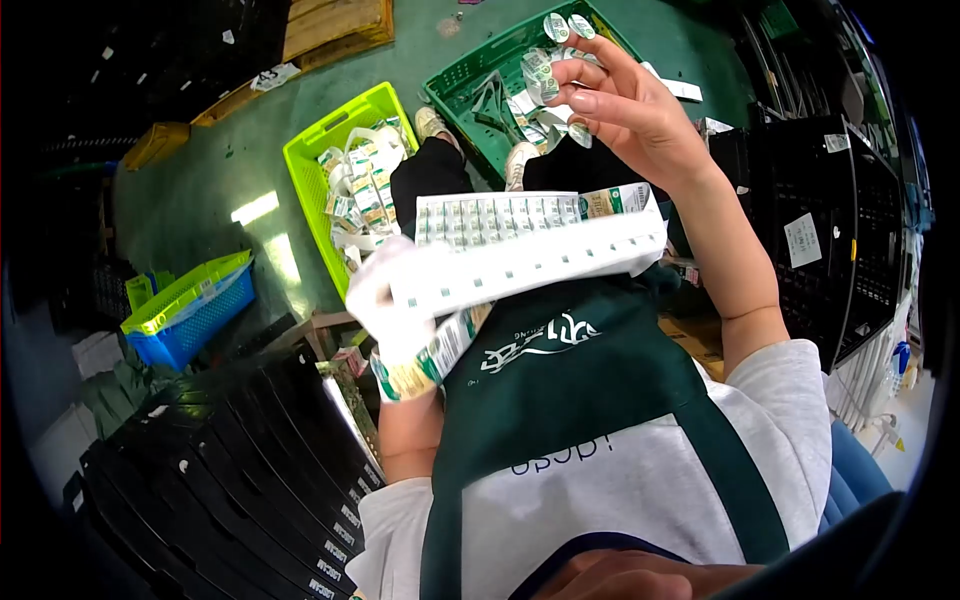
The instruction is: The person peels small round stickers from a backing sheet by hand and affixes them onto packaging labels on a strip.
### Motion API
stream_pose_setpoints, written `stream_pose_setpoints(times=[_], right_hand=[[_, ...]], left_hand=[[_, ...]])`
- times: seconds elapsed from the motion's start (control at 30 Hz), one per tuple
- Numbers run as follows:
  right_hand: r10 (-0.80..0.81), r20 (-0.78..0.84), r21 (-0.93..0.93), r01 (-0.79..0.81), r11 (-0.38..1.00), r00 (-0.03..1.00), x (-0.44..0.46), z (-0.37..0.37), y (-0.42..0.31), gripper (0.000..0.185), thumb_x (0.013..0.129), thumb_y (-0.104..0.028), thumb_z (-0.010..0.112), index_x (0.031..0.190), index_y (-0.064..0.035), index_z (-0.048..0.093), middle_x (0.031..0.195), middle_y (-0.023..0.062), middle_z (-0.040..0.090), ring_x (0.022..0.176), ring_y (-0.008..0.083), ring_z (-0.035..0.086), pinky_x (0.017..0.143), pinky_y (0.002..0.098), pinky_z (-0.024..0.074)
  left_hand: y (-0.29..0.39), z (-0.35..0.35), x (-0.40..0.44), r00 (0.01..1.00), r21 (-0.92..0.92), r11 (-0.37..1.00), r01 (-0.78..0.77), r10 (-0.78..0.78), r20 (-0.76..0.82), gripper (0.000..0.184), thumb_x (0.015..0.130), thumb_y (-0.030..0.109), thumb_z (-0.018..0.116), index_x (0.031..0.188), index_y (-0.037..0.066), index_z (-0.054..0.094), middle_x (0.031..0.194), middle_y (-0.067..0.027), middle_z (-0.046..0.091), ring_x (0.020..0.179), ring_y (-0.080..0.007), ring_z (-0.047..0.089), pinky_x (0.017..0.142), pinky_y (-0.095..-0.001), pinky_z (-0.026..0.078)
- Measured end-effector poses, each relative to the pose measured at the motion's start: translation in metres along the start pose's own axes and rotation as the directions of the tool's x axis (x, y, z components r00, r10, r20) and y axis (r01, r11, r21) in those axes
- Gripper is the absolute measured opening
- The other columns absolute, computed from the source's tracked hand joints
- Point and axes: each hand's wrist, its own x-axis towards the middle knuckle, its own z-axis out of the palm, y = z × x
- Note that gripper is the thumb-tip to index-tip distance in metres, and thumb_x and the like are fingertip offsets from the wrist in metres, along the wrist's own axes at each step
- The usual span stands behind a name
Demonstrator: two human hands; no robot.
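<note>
My right hand (625,115) is raised at the upper right, its fingers apart and partly bent. Small round clear-and-green stickers (540,70) cling to its fingertips. In front of my apron, my left hand (385,295) is pale, blurred and wrapped round the near left end of a long white strip (540,262) with a row of small green marks. Behind that strip lies a panel printed with a grid of small labels (500,215), with a green-and-tan printed end (612,202) at its right. Below my left hand hangs a curled printed band (430,362).
A lime-green crate (300,165) with printed packaging stands by my left foot. Ahead is a dark green crate (455,80) holding white and printed pieces. Black crates (230,470) stand at lower left and black bins (800,210) at right. A blue-and-lime basket (190,310) is farther left.
</note>
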Motion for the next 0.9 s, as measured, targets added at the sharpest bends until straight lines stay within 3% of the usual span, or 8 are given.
stream_pose_setpoints(times=[0.2,0.27,0.37,0.6,0.63,0.8,0.83,0.9], right_hand=[[-0.118,-0.083,-0.176,0.102,0.979,0.989,-0.001,-0.004,-0.010,0.063,0.085,-0.011,0.064,0.139,-0.0036,0.034,0.111,0.0009,0.051,0.084,0.0043,0.052,0.068,0.0184,0.0404],[-0.037,-0.105,0.106,0.049,0.993,0.994,-0.001,0.006,-0.019,0.056,0.080,0.002,0.067,0.129,-0.0084,0.043,0.105,0.0060,0.055,0.081,0.0104,0.062,0.055,0.0177,0.0408],[0.012,-0.094,0.086,-0.004,0.996,0.995,-0.006,0.014,-0.029,0.067,0.076,0.007,0.068,0.134,-0.0085,0.037,0.108,0.0073,0.055,0.083,0.0123,0.062,0.055,0.0179,0.0414],[-0.037,-0.117,0.066,0.045,0.997,0.992,-0.008,-0.001,-0.011,0.073,0.074,0.009,0.068,0.137,-0.0089,0.035,0.114,0.0103,0.052,0.081,0.0118,0.059,0.051,0.0174,0.0423],[-0.022,-0.099,0.000,0.022,1.000,0.995,-0.009,-0.002,-0.013,0.073,0.074,0.009,0.068,0.137,-0.0087,0.035,0.114,0.0106,0.052,0.080,0.0114,0.058,0.051,0.0173,0.0422],[-0.001,-0.055,0.035,0.003,0.999,0.998,-0.009,0.001,-0.001,0.076,0.074,0.007,0.069,0.139,-0.0102,0.033,0.118,0.0127,0.050,0.077,0.0124,0.058,0.053,0.0170,0.0432],[0.104,-0.110,0.135,-0.089,0.987,0.989,-0.013,0.018,-0.018,0.059,0.078,0.001,0.069,0.130,-0.0076,0.043,0.104,0.0099,0.056,0.074,0.0126,0.058,0.054,0.0204,0.0440],[0.084,0.016,-0.134,-0.082,0.988,0.996,-0.017,0.005,-0.008,0.058,0.082,-0.007,0.067,0.133,-0.0067,0.040,0.106,0.0047,0.054,0.078,0.0069,0.053,0.060,0.0198,0.0399]], left_hand=[[0.069,-0.011,0.005,0.867,-0.299,0.862,-0.409,0.469,0.166,0.008,0.078,0.016,0.065,0.086,0.015,0.064,0.077,-0.0005,0.064,0.066,-0.0131,0.056,0.056,-0.0264,0.036],[0.089,-0.006,0.013,0.838,-0.313,0.842,-0.440,0.510,0.194,0.008,0.079,0.017,0.065,0.087,0.019,0.064,0.076,0.0008,0.064,0.065,-0.0117,0.056,0.054,-0.0255,0.035],[0.082,-0.013,0.022,0.743,-0.424,0.748,-0.511,0.632,0.219,0.010,0.084,0.017,0.062,0.091,0.022,0.066,0.075,0.0020,0.065,0.062,-0.0091,0.058,0.054,-0.0230,0.036],[0.090,-0.029,0.009,0.753,-0.419,0.744,-0.520,0.631,0.186,0.019,0.085,0.011,0.062,0.103,0.016,0.064,0.079,0.0009,0.067,0.066,-0.0120,0.063,0.055,-0.0175,0.042],[0.084,-0.041,0.015,0.645,-0.519,0.697,-0.496,0.695,0.317,0.019,0.085,0.010,0.061,0.103,0.016,0.064,0.081,-0.0001,0.068,0.065,-0.0121,0.063,0.057,-0.0184,0.042],[0.081,-0.025,0.010,0.754,-0.608,0.657,-0.445,0.642,0.142,0.014,0.085,0.015,0.062,0.099,0.013,0.066,0.083,-0.0029,0.069,0.065,-0.0113,0.062,0.058,-0.0195,0.043],[0.083,-0.025,0.009,0.791,-0.607,0.676,-0.418,0.600,0.123,0.014,0.086,0.017,0.062,0.098,0.012,0.067,0.083,-0.0032,0.069,0.066,-0.0111,0.062,0.059,-0.0201,0.044],[0.077,-0.019,0.018,0.835,-0.607,0.685,-0.403,0.547,0.063,0.015,0.087,0.019,0.062,0.097,0.011,0.067,0.084,-0.0039,0.069,0.067,-0.0107,0.062,0.062,-0.0213,0.045]])
